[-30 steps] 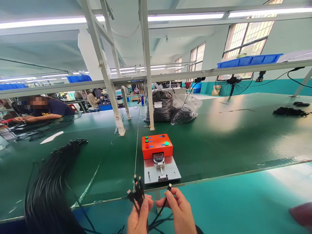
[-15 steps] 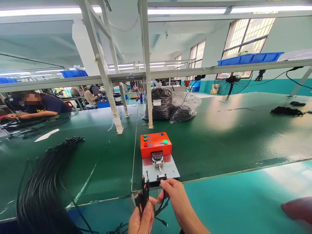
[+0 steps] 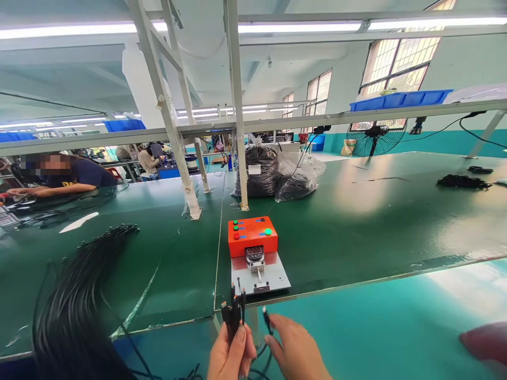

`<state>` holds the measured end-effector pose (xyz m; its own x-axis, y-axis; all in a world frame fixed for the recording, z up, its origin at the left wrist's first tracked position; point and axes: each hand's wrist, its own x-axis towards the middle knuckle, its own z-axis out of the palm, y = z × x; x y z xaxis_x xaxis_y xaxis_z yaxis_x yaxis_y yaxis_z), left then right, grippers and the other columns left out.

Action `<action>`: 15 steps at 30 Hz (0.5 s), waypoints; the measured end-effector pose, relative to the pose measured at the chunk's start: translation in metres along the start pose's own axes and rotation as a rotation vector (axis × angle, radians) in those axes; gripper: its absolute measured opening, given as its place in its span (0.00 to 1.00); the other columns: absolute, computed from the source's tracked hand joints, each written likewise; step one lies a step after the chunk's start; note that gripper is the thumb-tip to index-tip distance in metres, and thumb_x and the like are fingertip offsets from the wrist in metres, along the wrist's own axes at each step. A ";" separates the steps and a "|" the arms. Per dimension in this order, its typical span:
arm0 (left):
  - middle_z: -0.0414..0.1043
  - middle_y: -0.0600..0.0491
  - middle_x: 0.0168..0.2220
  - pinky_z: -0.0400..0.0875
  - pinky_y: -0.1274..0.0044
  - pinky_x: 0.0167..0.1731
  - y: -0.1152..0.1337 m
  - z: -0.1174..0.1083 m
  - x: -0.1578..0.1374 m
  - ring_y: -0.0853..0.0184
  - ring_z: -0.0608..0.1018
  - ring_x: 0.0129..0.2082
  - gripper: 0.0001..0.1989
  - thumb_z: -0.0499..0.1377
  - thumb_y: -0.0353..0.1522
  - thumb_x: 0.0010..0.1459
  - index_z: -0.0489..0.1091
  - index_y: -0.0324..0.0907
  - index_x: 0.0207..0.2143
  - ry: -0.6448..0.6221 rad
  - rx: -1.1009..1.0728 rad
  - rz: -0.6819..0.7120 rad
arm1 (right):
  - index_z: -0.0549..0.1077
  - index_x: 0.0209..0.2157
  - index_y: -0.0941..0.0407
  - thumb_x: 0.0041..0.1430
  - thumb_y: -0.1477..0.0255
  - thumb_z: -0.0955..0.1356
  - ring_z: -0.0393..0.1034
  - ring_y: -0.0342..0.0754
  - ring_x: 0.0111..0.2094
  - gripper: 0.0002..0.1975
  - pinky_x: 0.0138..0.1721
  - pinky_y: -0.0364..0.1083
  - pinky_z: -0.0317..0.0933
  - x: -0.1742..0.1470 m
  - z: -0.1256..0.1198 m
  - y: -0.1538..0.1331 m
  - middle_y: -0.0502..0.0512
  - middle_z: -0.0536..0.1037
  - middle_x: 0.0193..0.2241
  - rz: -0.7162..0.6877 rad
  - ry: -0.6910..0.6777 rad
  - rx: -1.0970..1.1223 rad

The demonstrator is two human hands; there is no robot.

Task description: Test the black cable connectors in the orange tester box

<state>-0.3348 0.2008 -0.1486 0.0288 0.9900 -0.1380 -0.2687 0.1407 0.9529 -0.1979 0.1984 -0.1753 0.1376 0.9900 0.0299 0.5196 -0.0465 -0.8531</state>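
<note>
My left hand grips a small bunch of black cables, their plug ends standing upright just below the table's front edge. My right hand sits beside it and pinches a single black cable whose plug points up, a little short of the tester. An orange test box with coloured buttons, a gauge and a grey metal base plate stands on the green table directly ahead of both hands.
A thick bundle of black cables lies on the table at the left. Bags of black cables stand behind white frame posts. Another person works at the far left. More cables lie far right.
My right hand has pulled back from the tester's base plate toward me with the single cable. My left hand stays in place with its bunch.
</note>
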 end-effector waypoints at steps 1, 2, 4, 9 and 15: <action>0.67 0.57 0.14 0.53 0.86 0.13 -0.001 0.000 0.000 0.78 0.61 0.12 0.21 0.64 0.49 0.43 0.71 0.38 0.23 0.004 0.015 -0.019 | 0.74 0.35 0.55 0.49 0.73 0.64 0.70 0.60 0.45 0.10 0.45 0.54 0.60 -0.004 -0.001 0.001 0.62 0.78 0.42 -0.066 0.100 -0.044; 0.68 0.57 0.14 0.54 0.86 0.13 -0.002 0.001 0.000 0.78 0.61 0.12 0.22 0.63 0.49 0.43 0.72 0.38 0.23 0.007 0.038 -0.032 | 0.73 0.42 0.54 0.51 0.71 0.65 0.66 0.60 0.50 0.15 0.49 0.55 0.58 -0.008 -0.002 -0.001 0.62 0.74 0.47 -0.121 0.192 -0.021; 0.67 0.57 0.14 0.55 0.85 0.13 -0.005 0.004 -0.001 0.78 0.62 0.12 0.22 0.63 0.49 0.43 0.72 0.37 0.23 -0.004 0.082 -0.039 | 0.70 0.48 0.53 0.55 0.66 0.64 0.64 0.57 0.52 0.19 0.50 0.52 0.58 -0.013 -0.002 -0.009 0.60 0.72 0.50 -0.179 0.268 0.166; 0.66 0.58 0.14 0.57 0.84 0.13 -0.011 0.006 -0.003 0.76 0.63 0.13 0.23 0.64 0.49 0.41 0.75 0.38 0.29 -0.018 0.075 -0.037 | 0.75 0.32 0.56 0.52 0.58 0.67 0.72 0.50 0.31 0.15 0.35 0.45 0.65 -0.009 0.005 -0.035 0.56 0.79 0.31 0.003 0.080 0.812; 0.72 0.55 0.21 0.68 0.82 0.28 -0.006 -0.006 0.000 0.70 0.71 0.24 0.20 0.63 0.49 0.43 0.71 0.40 0.19 0.178 0.066 0.088 | 0.62 0.18 0.56 0.49 0.64 0.67 0.63 0.42 0.15 0.14 0.21 0.41 0.56 0.008 0.006 -0.030 0.49 0.72 0.11 0.254 0.044 0.861</action>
<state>-0.3388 0.2000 -0.1558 -0.1645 0.9819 -0.0934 -0.1993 0.0597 0.9781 -0.2171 0.2083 -0.1527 0.2035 0.9567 -0.2081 -0.3405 -0.1302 -0.9312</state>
